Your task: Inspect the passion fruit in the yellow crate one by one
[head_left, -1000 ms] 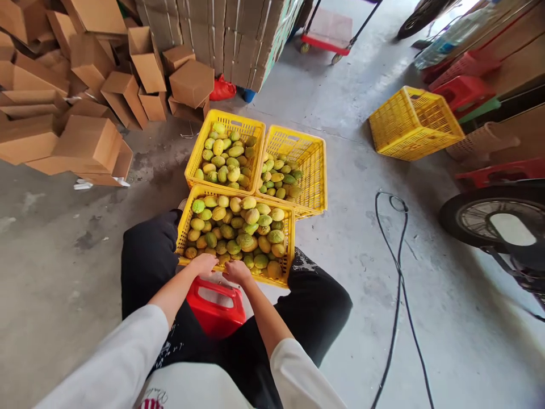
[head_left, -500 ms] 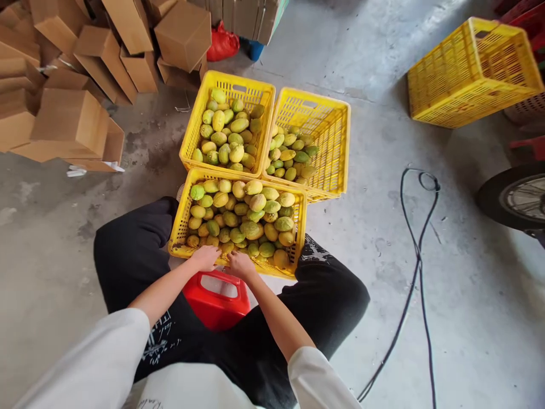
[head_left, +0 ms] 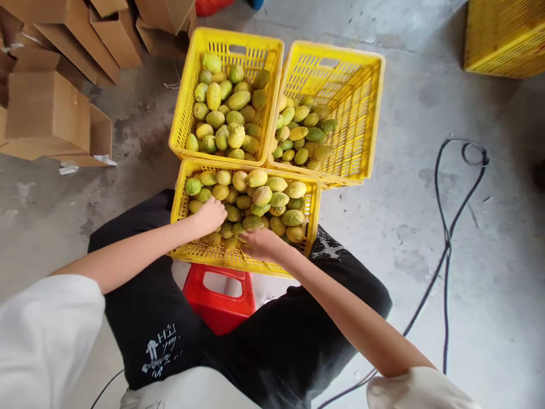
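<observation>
I obs. L hand (head_left: 212,216) & R hand (head_left: 263,243) at fruit (head_left: 261,196) in nr. crate (head_left: 232,262); fingers both curled narrow, grip can't tell.

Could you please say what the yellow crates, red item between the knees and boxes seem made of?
Yellow crates: likely moulded plastic, semi-glossy, with regular slotted walls.
Red item: probably smooth, shiny plastic, with a rounded cutout.
Boxes: apparently cardboard, matte brown, with creased folds.

Blurred fingertips are shown on the right hand (head_left: 264,245), and whether any of the fruits (head_left: 261,196) is gripped by it or the left hand (head_left: 212,217) cannot be told. The far crate (head_left: 502,42) is cut off by the top and right edges.
</observation>
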The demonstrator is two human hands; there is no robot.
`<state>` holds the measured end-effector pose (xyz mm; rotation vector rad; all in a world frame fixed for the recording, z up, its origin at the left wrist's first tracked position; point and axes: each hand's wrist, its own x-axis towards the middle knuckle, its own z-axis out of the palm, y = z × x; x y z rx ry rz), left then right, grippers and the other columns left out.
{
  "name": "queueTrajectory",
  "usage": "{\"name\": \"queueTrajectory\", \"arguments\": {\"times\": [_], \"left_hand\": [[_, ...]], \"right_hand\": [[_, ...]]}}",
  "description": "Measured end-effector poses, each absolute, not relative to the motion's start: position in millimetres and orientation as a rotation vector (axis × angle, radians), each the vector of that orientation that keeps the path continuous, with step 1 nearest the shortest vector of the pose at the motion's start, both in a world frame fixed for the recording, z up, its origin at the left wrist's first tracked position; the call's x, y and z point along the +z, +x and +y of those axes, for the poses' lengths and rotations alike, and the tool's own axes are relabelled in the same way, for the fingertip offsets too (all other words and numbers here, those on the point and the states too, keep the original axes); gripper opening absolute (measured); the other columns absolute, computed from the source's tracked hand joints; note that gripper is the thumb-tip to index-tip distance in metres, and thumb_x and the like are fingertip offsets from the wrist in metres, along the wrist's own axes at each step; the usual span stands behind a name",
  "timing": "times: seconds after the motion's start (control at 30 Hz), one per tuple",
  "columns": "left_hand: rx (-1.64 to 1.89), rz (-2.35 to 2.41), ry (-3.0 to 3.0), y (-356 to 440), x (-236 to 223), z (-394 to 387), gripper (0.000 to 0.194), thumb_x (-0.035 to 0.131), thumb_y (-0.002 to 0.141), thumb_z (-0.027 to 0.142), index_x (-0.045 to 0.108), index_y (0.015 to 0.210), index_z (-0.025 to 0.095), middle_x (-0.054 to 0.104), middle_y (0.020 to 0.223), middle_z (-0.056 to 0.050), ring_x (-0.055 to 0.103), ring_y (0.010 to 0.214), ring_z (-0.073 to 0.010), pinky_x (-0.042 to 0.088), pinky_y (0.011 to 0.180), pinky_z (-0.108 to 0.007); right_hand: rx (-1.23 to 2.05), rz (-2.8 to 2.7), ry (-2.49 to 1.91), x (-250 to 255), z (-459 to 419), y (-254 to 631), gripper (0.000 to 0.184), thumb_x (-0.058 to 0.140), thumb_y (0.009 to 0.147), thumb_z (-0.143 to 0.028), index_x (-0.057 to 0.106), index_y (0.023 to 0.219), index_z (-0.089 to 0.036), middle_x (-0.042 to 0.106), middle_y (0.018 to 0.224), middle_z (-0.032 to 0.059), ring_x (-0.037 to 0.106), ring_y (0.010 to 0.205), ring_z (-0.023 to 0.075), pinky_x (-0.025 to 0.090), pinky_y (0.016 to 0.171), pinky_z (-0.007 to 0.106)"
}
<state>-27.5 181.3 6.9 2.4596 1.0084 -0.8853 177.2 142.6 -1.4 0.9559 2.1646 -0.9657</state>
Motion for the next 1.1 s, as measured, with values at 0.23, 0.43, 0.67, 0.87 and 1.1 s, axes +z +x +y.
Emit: {"name": "queueTrajectory", "arguments": {"times": [0.23, 0.43, 0.67, 0.87, 1.1], "left_hand": [[-0.802, 1.173, 2.485, 5, 35, 238, 0.040, 0.055, 0.116, 0.021, 0.075, 0.148, 0.007, 0.083, 0.143, -0.026, 0.077, 0.137, -0.0406, 0.053, 0.114, -0.048], [-1.045, 1.106, 2.332, 2, 13, 242, 0.040, 0.057, 0.113, 0.020, 0.079, 0.145, 0.008, 0.085, 0.140, -0.027, 0.080, 0.132, -0.0403, 0.055, 0.109, -0.047], [-1.105, 1.029, 2.235, 10, -12, 240, 0.050, 0.051, 0.116, 0.023, 0.073, 0.157, 0.004, 0.079, 0.153, -0.030, 0.075, 0.143, -0.0408, 0.053, 0.116, -0.048], [-1.149, 1.379, 2.061, -12, -33, 243, 0.050, 0.054, 0.115, 0.029, 0.072, 0.155, 0.006, 0.074, 0.158, -0.029, 0.068, 0.150, -0.0442, 0.045, 0.125, -0.051], [-0.844, 1.815, 1.950, -53, -49, 272, 0.098, 0.071, 0.109, 0.057, 0.035, 0.180, 0.001, 0.049, 0.179, -0.036, 0.049, 0.168, -0.0536, 0.040, 0.138, -0.064]], "right_hand": [[-0.701, 2.086, 1.317, -2, 190, 177, 0.043, 0.046, 0.121, -0.013, 0.081, 0.144, 0.000, 0.081, 0.142, 0.0320, 0.072, 0.144, 0.0456, 0.054, 0.116, 0.050], [-0.967, 1.932, 1.181, -8, 204, 180, 0.049, 0.049, 0.125, -0.023, 0.073, 0.164, -0.006, 0.082, 0.148, 0.0257, 0.080, 0.139, 0.0396, 0.061, 0.103, 0.042], [-0.939, 2.000, 1.207, -8, 205, 181, 0.047, 0.048, 0.122, -0.016, 0.077, 0.156, -0.001, 0.083, 0.142, 0.0308, 0.081, 0.139, 0.0426, 0.060, 0.111, 0.046], [-0.978, 2.023, 1.224, -5, 199, 179, 0.046, 0.047, 0.123, -0.014, 0.079, 0.154, -0.004, 0.083, 0.142, 0.0298, 0.080, 0.138, 0.0410, 0.059, 0.110, 0.045], [-1.084, 2.050, 1.227, 13, 201, 172, 0.045, 0.047, 0.123, -0.006, 0.082, 0.152, -0.006, 0.083, 0.143, 0.0290, 0.080, 0.138, 0.0403, 0.056, 0.109, 0.045]]}}
